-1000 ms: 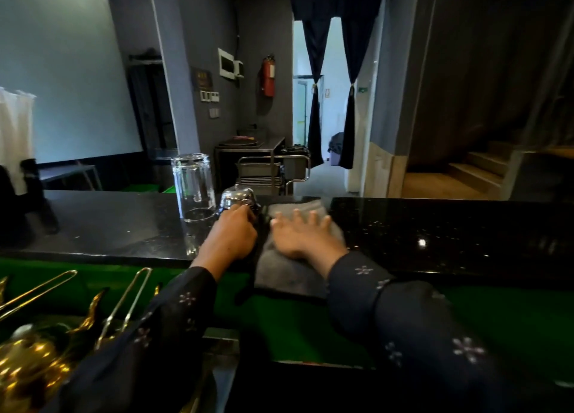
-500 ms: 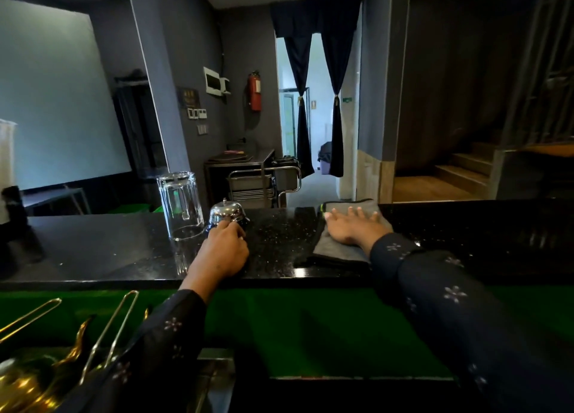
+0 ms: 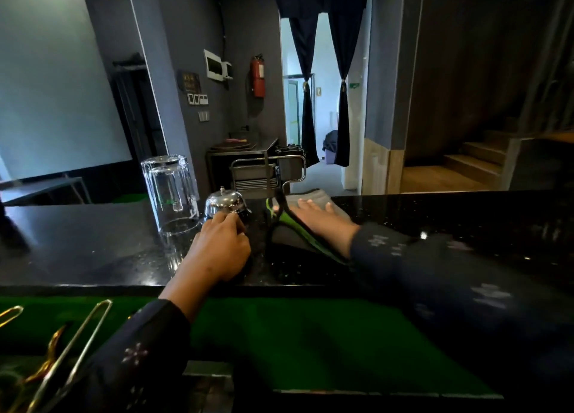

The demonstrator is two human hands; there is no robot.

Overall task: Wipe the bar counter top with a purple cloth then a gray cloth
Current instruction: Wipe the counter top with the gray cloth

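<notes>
The black speckled bar counter top (image 3: 93, 241) runs across the view. A gray cloth (image 3: 340, 211) lies on it by the far edge, right of centre. My right hand (image 3: 316, 221) presses flat on the cloth with its fingers spread and pointing away from me. My left hand (image 3: 217, 251) rests on the counter with its fingers curled against the base of a chrome desk bell (image 3: 225, 202). A black and green streak crosses the cloth's left side. No purple cloth shows.
An upturned clear glass (image 3: 170, 192) stands just left of the bell. Below the counter's near edge lies a green mat (image 3: 295, 335), with gold tongs (image 3: 71, 350) at the lower left. The counter continues bare to the right.
My right hand slid the gray cloth from the counter's near edge out to the far edge on the right, then back left toward the bell. My left hand stayed at the bell.
</notes>
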